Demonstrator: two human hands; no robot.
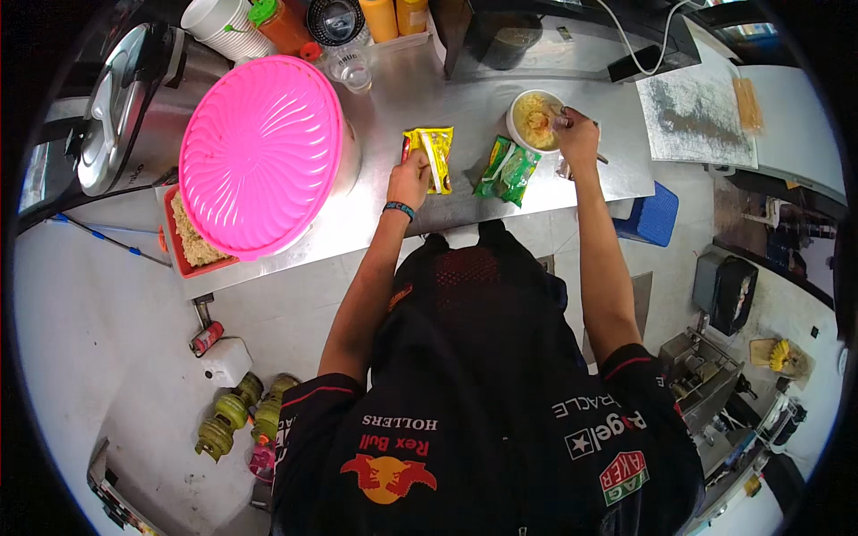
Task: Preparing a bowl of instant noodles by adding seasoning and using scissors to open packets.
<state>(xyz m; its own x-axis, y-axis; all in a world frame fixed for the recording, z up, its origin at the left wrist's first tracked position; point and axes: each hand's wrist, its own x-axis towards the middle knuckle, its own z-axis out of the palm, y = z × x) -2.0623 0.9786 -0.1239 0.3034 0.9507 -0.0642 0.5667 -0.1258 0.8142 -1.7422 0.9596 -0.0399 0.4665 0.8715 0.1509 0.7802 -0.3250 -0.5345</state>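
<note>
On a steel counter, my left hand (409, 182) touches the left side of a yellow food packet (440, 157). Its fingers are curled over the packet, and whether they pinch it is hidden. Over the right rim of a white bowl (511, 127), my right hand (578, 137) grips a small shiny item (562, 122), too covered by fingers to tell as sachet or utensil. Noodles (534, 107) fill the bowl, with a reddish-orange patch on top. Just below the bowl lies a crumpled green packet (508, 171). A small clear sachet (564, 170) is near my right wrist.
A large tub with a pink lid (261, 154) stands left, partly over a red tray (201, 269). Behind are a pressure cooker (120, 120), stacked white cups (228, 30) and sauce bottles (379, 20). A blue stool (647, 214) sits beyond the steel counter's (462, 100) right end.
</note>
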